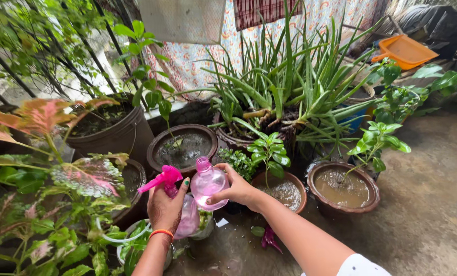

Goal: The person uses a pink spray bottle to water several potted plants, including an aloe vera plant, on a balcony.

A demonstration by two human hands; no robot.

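Hands apart: our left hand (163, 208) grips the pink spray head (163, 179) with a second bottle (189, 217) beneath, while our right hand (237, 190) clasps the uncapped pink bottle (208, 183) above the clay pots (341, 188). Head and bottle are not yet joined.

Wet concrete floor (433, 204) with brown clay pots (345, 188) and an orange dustpan (405, 51).

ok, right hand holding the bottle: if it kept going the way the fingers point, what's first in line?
Probably the pink spray head in the left hand: the right hand holds the bottle and points left toward it. Depth is unclear.
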